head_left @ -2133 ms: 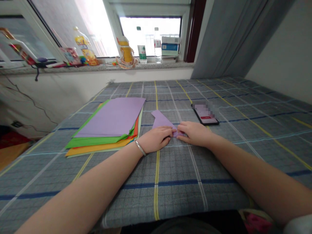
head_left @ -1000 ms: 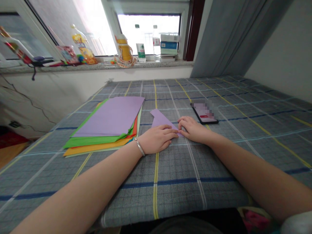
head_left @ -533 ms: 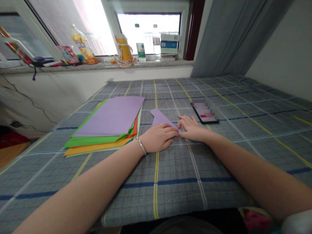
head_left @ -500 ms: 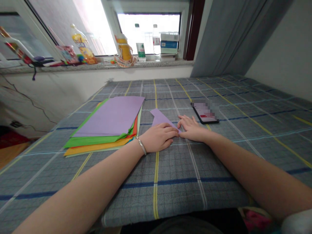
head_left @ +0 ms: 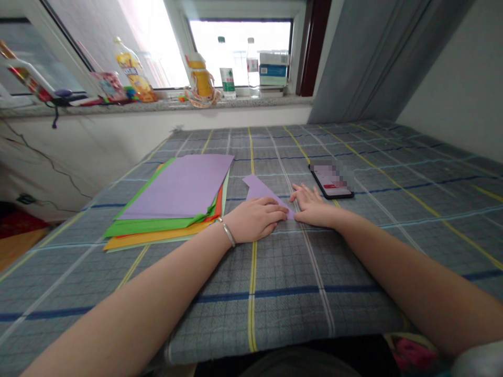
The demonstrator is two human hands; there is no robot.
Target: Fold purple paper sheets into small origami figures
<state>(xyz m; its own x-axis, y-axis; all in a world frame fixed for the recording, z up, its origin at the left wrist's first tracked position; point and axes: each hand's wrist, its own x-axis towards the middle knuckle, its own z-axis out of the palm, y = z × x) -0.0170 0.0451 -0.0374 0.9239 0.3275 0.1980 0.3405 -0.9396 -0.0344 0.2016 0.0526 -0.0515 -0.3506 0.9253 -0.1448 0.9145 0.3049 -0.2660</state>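
A folded piece of purple paper [head_left: 257,187] lies on the checked cloth, a pointed corner toward the right. Flat on top of it rests my left hand [head_left: 257,219], fingers stretched out and pressing it down; the palm hides its lower part. My right hand [head_left: 311,205] lies just right of the paper's pointed corner, its fingers spread on the cloth and the thumb close to the tip. Whether that thumb touches the paper, I cannot tell. A silver bangle [head_left: 228,233] circles my left wrist.
Left of my hands lies a stack of coloured paper [head_left: 176,188], purple uppermost, with green, orange and red below. A phone [head_left: 330,180] is beyond my right hand. On the windowsill [head_left: 157,107] stand bottles, a yellow flask [head_left: 201,78] and boxes [head_left: 273,70].
My right hand has slid slightly right, away from my left hand, uncovering more of the paper's pointed corner. My left hand stays on the paper.
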